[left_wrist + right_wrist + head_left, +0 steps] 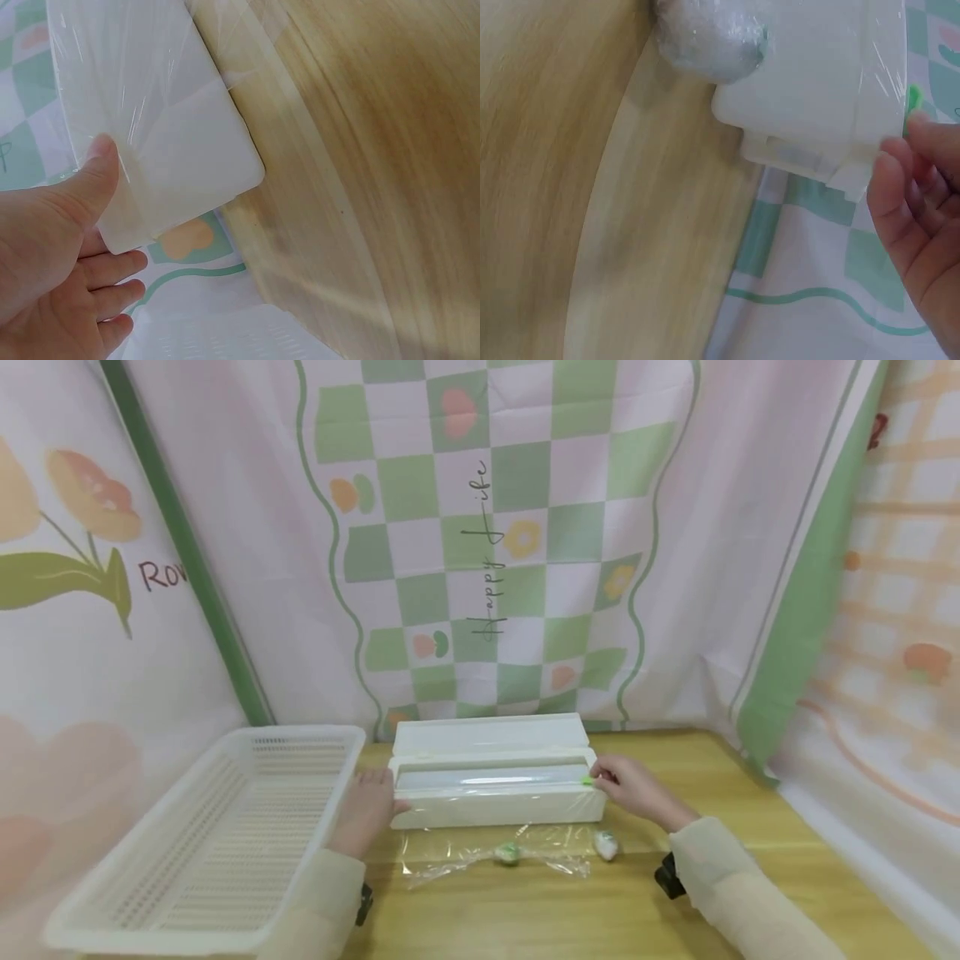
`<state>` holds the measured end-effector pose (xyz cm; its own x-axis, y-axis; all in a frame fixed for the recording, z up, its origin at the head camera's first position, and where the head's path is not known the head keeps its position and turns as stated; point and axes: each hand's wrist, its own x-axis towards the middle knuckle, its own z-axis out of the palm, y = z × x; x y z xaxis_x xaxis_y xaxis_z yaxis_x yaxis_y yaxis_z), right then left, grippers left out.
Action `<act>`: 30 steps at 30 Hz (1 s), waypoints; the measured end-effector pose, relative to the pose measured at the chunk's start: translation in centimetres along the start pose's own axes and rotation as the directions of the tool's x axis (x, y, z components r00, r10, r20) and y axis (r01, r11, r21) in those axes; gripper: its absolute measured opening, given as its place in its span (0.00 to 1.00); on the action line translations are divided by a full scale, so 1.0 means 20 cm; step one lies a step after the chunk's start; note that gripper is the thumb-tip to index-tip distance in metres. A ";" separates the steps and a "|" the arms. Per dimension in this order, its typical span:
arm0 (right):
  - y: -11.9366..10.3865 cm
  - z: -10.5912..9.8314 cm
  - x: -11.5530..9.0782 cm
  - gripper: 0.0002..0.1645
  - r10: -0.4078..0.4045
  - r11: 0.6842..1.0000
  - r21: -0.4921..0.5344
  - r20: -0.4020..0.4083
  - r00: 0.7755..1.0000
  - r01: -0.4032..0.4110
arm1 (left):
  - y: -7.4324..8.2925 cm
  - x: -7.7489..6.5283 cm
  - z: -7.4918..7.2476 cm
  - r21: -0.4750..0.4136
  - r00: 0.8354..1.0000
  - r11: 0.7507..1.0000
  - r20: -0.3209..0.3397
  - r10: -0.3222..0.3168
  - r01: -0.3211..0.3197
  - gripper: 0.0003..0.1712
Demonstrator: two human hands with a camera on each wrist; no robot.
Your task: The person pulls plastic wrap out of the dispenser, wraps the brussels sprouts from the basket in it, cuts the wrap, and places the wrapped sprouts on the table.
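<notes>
A white cling film dispenser (495,811) sits on the table with its lid (491,735) raised and a roll of film (435,778) inside. Clear film (450,857) runs over its front edge onto the tabletop. A small green-and-white lump (507,854) lies at that film; a film-wrapped white ball (606,845) is to its right. At the dispenser's left end, my left hand (366,814) grips the corner, thumb (103,161) pressed on the film-covered front. My right hand (633,789) pinches a bright green slider (913,97) at the right end of the front edge.
A white slatted plastic basket (157,941) stands on the left, beside my left forearm. Patterned cloth (517,610) hangs behind the wooden table (525,918) and along both sides. Dark wrist devices (669,877) show below both sleeves.
</notes>
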<state>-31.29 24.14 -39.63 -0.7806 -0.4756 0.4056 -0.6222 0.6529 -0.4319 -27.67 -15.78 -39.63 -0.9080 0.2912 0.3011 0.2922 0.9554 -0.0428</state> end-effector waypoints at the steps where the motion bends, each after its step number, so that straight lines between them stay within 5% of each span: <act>1: 0.01 0.00 0.00 0.05 0.006 1.000 0.006 0.003 1.000 -0.006 | 0.00 0.00 0.00 -0.007 1.000 1.000 -0.007 0.006 -0.006 0.34; 8: 0.05 -0.01 -0.03 0.08 0.101 0.991 0.087 0.017 0.995 -0.102 | -0.01 0.00 0.03 -0.009 0.999 1.000 -0.031 0.012 -0.013 0.32; 12: 0.05 0.00 -0.04 0.04 0.103 0.990 0.100 0.015 0.995 -0.104 | -0.02 -0.01 0.04 -0.047 0.999 0.999 -0.044 0.009 -0.012 0.32; 21: -0.03 0.03 -0.03 0.15 0.026 1.000 -0.006 -0.021 0.999 -0.027 | -0.02 -0.03 0.07 -0.154 0.991 0.988 -0.133 -0.005 -0.015 0.33; 25: -0.06 0.05 -0.02 0.11 0.056 0.998 -0.019 -0.034 0.998 -0.056 | 0.00 -0.04 0.09 -0.155 0.971 0.985 -0.236 0.032 -0.070 0.28; 30: -0.05 0.08 -0.01 0.04 0.052 0.998 -0.034 -0.087 0.995 -0.055 | 0.01 -0.06 0.11 -0.181 0.922 0.975 -0.383 0.051 -0.130 0.23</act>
<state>-30.49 22.62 -40.61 -0.8037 -0.3878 0.4512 -0.5758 0.6980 -0.4257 -27.20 -15.91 -42.16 -0.7072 0.2989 0.6407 0.4571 0.8846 0.0919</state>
